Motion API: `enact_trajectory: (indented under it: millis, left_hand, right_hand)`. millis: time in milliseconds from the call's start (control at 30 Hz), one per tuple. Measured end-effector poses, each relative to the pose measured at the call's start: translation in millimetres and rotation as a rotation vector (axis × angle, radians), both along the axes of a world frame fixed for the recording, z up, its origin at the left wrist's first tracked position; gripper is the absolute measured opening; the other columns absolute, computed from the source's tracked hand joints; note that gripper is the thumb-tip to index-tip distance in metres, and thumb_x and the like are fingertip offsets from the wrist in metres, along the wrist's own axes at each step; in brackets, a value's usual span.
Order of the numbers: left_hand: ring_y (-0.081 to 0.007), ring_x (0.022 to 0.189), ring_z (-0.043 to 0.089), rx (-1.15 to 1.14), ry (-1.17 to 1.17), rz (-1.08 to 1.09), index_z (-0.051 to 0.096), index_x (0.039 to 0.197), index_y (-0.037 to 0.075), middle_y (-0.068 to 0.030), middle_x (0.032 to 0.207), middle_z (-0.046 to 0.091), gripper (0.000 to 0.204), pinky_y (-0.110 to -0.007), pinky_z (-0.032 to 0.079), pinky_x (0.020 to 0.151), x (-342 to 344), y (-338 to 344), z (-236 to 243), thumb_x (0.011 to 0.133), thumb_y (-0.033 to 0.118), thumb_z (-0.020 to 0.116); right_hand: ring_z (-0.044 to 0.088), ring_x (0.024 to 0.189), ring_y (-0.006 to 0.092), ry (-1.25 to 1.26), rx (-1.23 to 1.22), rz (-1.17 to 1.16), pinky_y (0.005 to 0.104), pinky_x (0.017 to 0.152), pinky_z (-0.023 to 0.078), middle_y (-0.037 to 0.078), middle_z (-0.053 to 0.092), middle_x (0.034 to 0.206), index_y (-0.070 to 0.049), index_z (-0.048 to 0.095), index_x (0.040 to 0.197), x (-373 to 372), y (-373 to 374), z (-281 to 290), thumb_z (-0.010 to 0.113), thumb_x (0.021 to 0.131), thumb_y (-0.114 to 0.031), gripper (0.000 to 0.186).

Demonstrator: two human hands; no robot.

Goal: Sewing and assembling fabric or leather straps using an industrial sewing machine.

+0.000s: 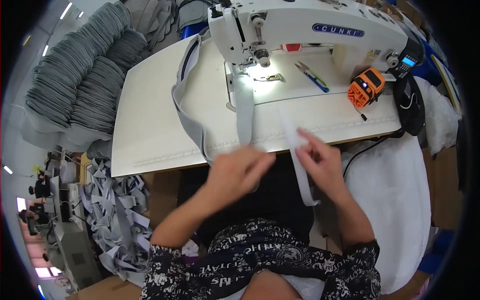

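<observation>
My left hand [239, 171], blurred by motion, is closed at the table's front edge, where a grey fabric strip [244, 112] runs down from the needle area and disappears against it. A longer grey strip [186, 117] with a dark line curves down the left of the table and also reaches this hand. To the right, my right hand [322, 162] pinches a narrow white strip [301, 172], which stands partly above the table edge and hangs below it. Its upper end is blurred. The white sewing machine [295, 32] has its lamp lit over the needle area.
Blue-and-green thread snips [312, 77] and an orange device [367, 87] lie on the white table [145, 110]. Stacked grey pieces [80, 75] rise at the left, above a heap of grey scraps [117, 220]. White material [392, 205] hangs at the right; a black cable [362, 156] droops nearby.
</observation>
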State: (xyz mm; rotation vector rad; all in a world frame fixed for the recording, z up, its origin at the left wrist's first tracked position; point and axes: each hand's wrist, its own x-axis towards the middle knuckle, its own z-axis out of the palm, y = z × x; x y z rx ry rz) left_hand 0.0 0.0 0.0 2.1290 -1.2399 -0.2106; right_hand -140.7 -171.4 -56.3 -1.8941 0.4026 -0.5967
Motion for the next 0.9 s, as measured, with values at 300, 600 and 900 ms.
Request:
enact_trajectory:
  millis: [300, 600, 900]
  left_hand:
    - [-0.0318, 0.105, 0.064, -0.017, -0.399, -0.043, 0.065, 0.11, -0.001, -0.0169, 0.122, 0.064, 0.037, -0.037, 0.051, 0.089, 133, -63, -41, 0.093, 0.031, 0.061]
    - [-0.0309, 0.125, 0.054, -0.006, -0.529, -0.057, 0.06, 0.119, 0.002, -0.0147, 0.131, 0.058, 0.037, -0.039, 0.046, 0.101, 128, -62, -66, 0.094, 0.029, 0.06]
    - [-0.0321, 0.125, 0.053, -0.027, -0.526, -0.021, 0.06, 0.119, 0.0, -0.0154, 0.126, 0.061, 0.037, -0.043, 0.043, 0.105, 118, -58, -67, 0.094, 0.028, 0.06]
  right_hand:
    - [0.052, 0.056, 0.009, -0.017, 0.042, -0.031, 0.0243, 0.057, 0.046, 0.007, 0.065, 0.072, -0.005, 0.068, 0.12, 52, -33, -13, 0.067, 0.088, -0.011, 0.032]
    - [0.054, 0.057, 0.0088, 0.032, -0.054, -0.048, 0.0236, 0.057, 0.046, 0.007, 0.065, 0.072, -0.003, 0.067, 0.118, 47, -26, -4, 0.067, 0.088, -0.009, 0.031]
    - [0.053, 0.057, 0.0083, 0.024, -0.03, -0.05, 0.0229, 0.057, 0.046, 0.005, 0.064, 0.072, -0.003, 0.068, 0.118, 47, -25, -6, 0.067, 0.087, -0.005, 0.032]
